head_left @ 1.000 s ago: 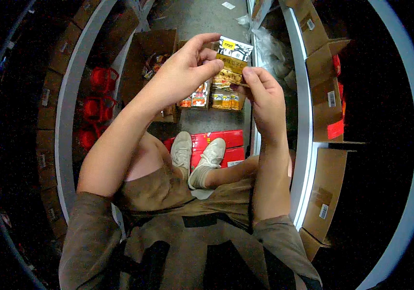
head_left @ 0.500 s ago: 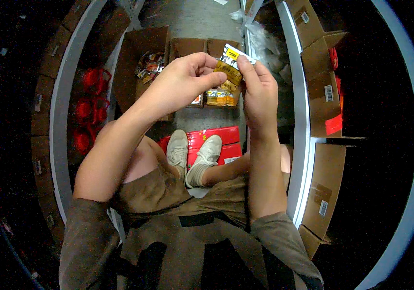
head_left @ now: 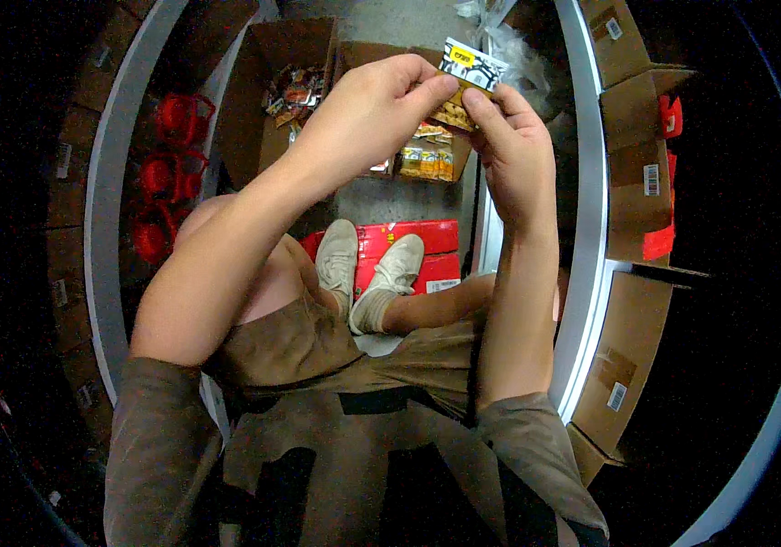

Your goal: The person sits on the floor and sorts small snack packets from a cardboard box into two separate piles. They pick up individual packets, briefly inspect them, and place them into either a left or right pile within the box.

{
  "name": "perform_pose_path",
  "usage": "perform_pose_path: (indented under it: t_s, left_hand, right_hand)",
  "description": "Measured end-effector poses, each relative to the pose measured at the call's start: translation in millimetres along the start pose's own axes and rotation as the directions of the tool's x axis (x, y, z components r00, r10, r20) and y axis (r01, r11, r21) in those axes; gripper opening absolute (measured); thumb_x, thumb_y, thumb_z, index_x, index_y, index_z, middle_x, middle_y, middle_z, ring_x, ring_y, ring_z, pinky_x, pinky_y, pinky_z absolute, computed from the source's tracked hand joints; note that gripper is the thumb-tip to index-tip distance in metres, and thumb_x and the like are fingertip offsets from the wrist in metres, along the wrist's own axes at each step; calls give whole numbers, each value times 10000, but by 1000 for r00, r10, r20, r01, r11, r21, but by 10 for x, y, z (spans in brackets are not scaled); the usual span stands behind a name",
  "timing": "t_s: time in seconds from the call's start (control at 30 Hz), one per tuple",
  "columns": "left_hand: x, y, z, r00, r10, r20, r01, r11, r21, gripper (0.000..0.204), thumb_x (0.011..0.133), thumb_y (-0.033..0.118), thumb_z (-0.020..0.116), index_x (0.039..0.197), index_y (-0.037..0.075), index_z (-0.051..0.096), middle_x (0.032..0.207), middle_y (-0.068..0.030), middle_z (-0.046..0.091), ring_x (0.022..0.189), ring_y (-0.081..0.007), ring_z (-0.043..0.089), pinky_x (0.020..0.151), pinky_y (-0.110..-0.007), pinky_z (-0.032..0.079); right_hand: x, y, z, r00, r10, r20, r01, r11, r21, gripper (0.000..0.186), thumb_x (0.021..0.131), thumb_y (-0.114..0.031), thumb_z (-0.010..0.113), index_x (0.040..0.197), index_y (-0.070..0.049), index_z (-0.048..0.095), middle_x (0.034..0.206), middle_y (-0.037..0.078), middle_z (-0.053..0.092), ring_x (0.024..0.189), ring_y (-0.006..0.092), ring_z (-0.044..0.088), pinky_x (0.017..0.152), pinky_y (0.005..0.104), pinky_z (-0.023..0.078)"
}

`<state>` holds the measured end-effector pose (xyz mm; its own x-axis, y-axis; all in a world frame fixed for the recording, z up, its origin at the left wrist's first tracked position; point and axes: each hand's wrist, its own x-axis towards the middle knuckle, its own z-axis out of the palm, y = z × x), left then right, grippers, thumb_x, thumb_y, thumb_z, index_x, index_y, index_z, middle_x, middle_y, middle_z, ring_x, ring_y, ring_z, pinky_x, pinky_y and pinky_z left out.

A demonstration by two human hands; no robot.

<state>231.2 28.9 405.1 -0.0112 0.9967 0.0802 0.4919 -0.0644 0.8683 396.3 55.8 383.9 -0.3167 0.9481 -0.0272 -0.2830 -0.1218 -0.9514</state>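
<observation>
Gold, white and black packet (head_left: 472, 71), one, small and flat: held up between both hands, above the open boxes on the floor. Left hand (head_left: 395, 91): nearly closed, thumb and curled fingers pinching the packet's left edge. Right hand (head_left: 518, 155): likewise nearly closed, thumb across the gold part, fingers mostly hidden behind. Change over the last half second: right thumb shifted down from the white top, leaving the white end and its yellow patch uncovered; packet less tilted. Judged effect: a new grip, printed front better exposed, packet not yet released. Beyond the hands: cardboard box (head_left: 246, 96) with loose packets (head_left: 297, 89); beside it, a smaller box with gold packets (head_left: 427, 164). Nearer the body: red carton (head_left: 422, 239), flat beneath pale shoes (head_left: 398, 264).
</observation>
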Motion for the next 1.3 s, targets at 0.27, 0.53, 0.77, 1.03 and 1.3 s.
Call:
perform_pose_path:
  t_s: [0.27,0.53,0.77,1.03,1.3]
  left_hand:
    - [94,-182,-61,1000,-10,7,8,985,171,357,913,335,588,1021,-1,634,887,-136,679,795,-201,649,720,-321,503]
    - [151,-285,-223,998,-6,-58,30,907,419,425,915,315,550,1215,16,530,1026,-239,643,978,-381,623,851,-410,497]
    - [208,-387,-385,996,-35,-78,64,916,396,416,915,284,547,1230,15,516,1060,-239,634,1011,-378,611,888,-406,480]
    - [240,-484,-970,971,-239,-18,237,969,-73,377,920,239,588,1246,54,548,1101,-87,647,1019,-207,607,880,-326,487]
    - [17,-2308,-1703,858,-513,19,512,853,-102,402,917,373,551,1143,44,604,1061,-75,654,967,-175,604,856,-300,453]
  right_hand:
    - [224,259,-132,997,56,-58,-55,998,14,279,900,-171,624,1083,37,589,972,110,655,814,145,632,721,260,533]
    - [690,2118,-1027,838,426,-342,-522,809,-270,182,887,-139,602,990,11,593,769,68,597,675,150,587,521,231,499]
    - [791,3361,-1564,868,225,-443,-491,517,-701,251,763,-126,688,976,6,667,798,104,657,626,183,593,551,346,482]
    - [880,3324,-1311,871,306,-383,-448,177,-876,359,749,-304,687,988,-37,701,920,165,697,871,289,670,795,380,510]
    - [848,3241,-1039,913,289,-288,-344,167,-924,383,775,-340,652,977,-16,684,982,207,673,949,350,638,834,417,490]
